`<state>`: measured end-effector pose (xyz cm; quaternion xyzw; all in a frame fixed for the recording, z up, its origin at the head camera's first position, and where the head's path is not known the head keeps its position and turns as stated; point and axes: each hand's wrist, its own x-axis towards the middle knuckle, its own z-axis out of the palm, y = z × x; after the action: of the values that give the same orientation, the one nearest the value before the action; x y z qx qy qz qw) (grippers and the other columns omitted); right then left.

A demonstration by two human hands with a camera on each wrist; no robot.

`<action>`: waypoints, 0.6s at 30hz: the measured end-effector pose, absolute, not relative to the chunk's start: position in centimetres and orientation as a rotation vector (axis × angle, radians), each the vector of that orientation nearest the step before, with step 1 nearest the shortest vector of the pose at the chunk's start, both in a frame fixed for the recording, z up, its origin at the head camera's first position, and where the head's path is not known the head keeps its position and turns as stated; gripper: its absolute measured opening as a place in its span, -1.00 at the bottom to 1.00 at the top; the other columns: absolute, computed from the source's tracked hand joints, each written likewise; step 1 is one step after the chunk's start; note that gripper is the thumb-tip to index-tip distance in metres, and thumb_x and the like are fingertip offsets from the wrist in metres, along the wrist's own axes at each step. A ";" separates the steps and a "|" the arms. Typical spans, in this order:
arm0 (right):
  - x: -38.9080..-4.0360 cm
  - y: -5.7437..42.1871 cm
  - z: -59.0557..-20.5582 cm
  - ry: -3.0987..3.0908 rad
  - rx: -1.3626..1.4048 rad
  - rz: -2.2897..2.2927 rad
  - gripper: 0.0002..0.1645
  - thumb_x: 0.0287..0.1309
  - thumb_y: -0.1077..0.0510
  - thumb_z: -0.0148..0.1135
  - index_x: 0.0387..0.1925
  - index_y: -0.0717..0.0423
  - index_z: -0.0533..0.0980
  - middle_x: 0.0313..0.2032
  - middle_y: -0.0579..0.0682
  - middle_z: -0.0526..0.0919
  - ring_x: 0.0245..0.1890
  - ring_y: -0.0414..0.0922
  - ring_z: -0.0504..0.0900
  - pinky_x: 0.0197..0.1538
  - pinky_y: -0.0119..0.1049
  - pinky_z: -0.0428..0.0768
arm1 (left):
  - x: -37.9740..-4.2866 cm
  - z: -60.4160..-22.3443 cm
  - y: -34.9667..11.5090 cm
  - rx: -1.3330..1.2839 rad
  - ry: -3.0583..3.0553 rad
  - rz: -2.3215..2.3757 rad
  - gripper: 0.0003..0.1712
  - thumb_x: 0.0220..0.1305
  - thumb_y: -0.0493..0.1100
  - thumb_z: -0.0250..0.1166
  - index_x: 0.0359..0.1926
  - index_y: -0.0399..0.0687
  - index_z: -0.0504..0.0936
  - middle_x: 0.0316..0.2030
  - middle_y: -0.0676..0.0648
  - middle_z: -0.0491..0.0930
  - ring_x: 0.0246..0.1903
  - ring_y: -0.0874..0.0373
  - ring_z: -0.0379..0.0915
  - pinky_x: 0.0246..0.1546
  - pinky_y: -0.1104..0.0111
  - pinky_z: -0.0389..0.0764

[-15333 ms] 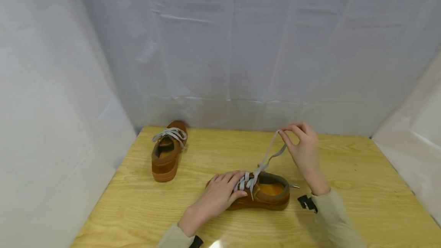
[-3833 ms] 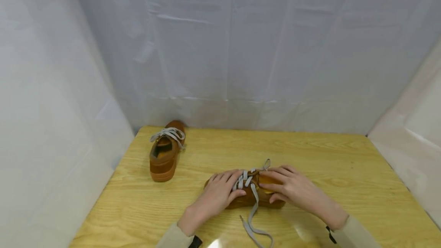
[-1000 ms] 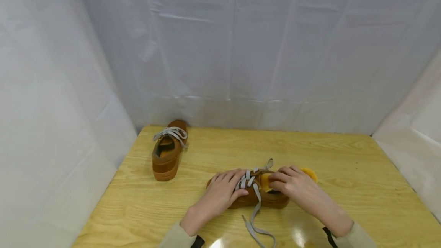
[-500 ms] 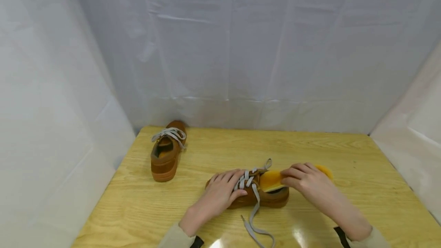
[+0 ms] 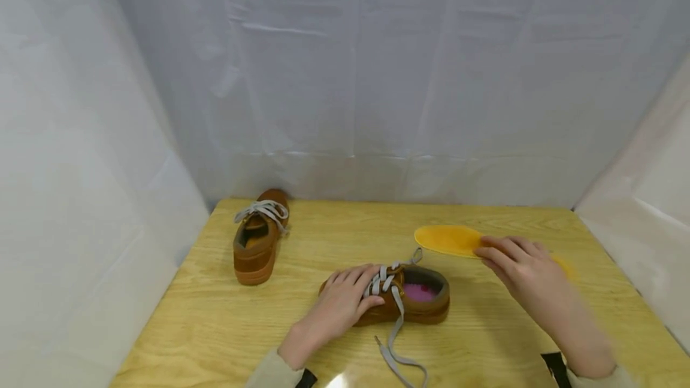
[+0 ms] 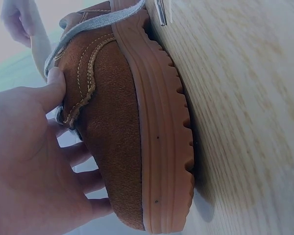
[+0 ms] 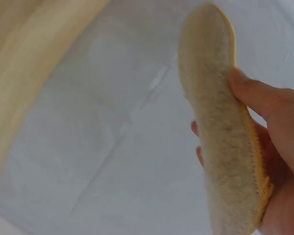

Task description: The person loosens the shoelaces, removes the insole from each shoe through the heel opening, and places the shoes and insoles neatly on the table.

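Note:
A brown lace-up shoe [image 5: 426, 311] stands on the table with its toe to the left. My left hand [image 5: 342, 301] grips its front part, thumb near the grey laces [image 5: 387, 280] and fingers over the far side, as the left wrist view shows too. A pinkish-purple surface [image 5: 420, 292] shows inside the shoe's opening. Above the table, right of the shoe, my right hand [image 5: 530, 274] holds a yellow insole [image 5: 447, 239] by its edge. In the right wrist view the insole's pale fuzzy underside [image 7: 220, 122] faces the camera, thumb on one edge and fingers behind.
A second brown shoe [image 5: 254, 259] with a tied grey bow stands at the table's back left. One loose lace end [image 5: 396, 355] trails on the wooden table [image 5: 215, 340] toward the front. White sheeting [image 5: 350, 76] hangs behind and at both sides.
My right hand has drawn the yellow insole out of the shoe and carried it up and to the right, baring the purple inside. The left hand keeps its hold on the shoe.

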<state>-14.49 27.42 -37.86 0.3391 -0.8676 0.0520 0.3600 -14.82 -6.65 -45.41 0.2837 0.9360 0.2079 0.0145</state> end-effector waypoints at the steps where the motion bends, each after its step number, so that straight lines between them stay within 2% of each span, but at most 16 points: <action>1: -14.7 27.3 -38.2 -2.223 0.855 0.127 -0.27 0.63 -0.16 -0.32 -0.12 0.14 0.73 -0.08 0.10 0.73 -0.21 0.11 0.65 -0.29 0.06 0.65 | -14.8 -45.4 -6.7 0.881 2.913 0.648 -0.29 0.54 0.25 -0.02 0.55 0.09 0.22 0.45 -0.07 0.32 0.41 -0.07 0.25 0.38 -0.13 0.27; 10: -16.1 26.8 -41.4 -2.202 0.700 0.112 -0.31 0.62 -0.21 -0.25 -0.09 0.14 0.70 0.02 0.17 0.69 -0.18 0.23 0.63 -0.24 0.11 0.62 | -14.8 -45.7 -6.6 0.877 2.915 0.656 -0.26 0.53 0.31 -0.09 0.56 0.11 0.21 0.45 -0.07 0.31 0.41 -0.07 0.25 0.39 -0.13 0.26; 18: -17.7 27.6 -42.9 -2.163 0.590 0.145 -0.34 0.61 -0.19 -0.20 -0.14 0.20 0.68 -0.05 0.24 0.69 -0.15 0.30 0.59 -0.26 0.16 0.59 | -14.7 -45.5 -6.6 0.872 2.923 0.654 -0.27 0.52 0.30 -0.08 0.55 0.11 0.22 0.45 -0.06 0.32 0.42 -0.06 0.25 0.40 -0.12 0.25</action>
<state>-17.69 27.62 -42.90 0.2366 -0.8680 0.0583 0.4327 -14.75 -6.64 -45.53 0.2796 0.9369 0.2095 0.0111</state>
